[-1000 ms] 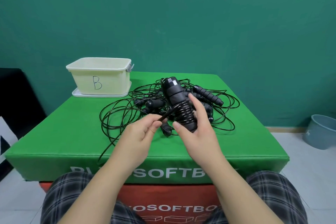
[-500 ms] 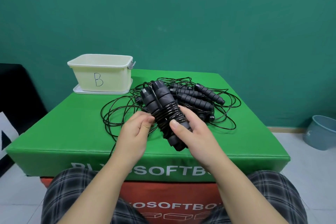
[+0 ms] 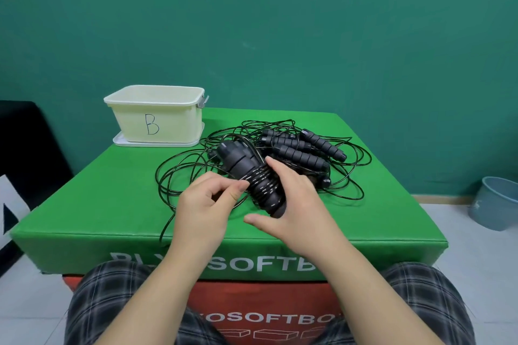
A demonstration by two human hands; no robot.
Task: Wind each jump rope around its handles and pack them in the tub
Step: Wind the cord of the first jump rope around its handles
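Jump rope in hand (image 3: 252,176): paired black handles, cord coiled round their middle, tilted with the top toward 11 o'clock, held above the middle of the green pad; the lower end is partly hidden by the right palm.
Black panel (image 3: 25,148): at 9 o'clock off the pad, cut off by the picture edge; what it is cannot be told.
Tub (image 3: 157,120): cream, marked "B", at 10 o'clock on the pad, standing on a flat white lid or tray; its inside is hidden from this angle.
Green pad (image 3: 112,199): front lettering partly covered by the forearms, unreadable in full.
Left hand (image 3: 204,204): fingers curled, thumb and forefinger pinching the thin cord just left of the coil; the cord's path under the fingers is hidden.
Right hand (image 3: 297,204): fingers wrapped behind the handles, thumb stretched free toward 9 o'clock.
Loose ropes (image 3: 302,148): tangle of black handles and cord at 1 o'clock behind the hands; how many cannot be counted.
Blue bucket (image 3: 496,204): on the floor at 3 o'clock, cut off by the edge.
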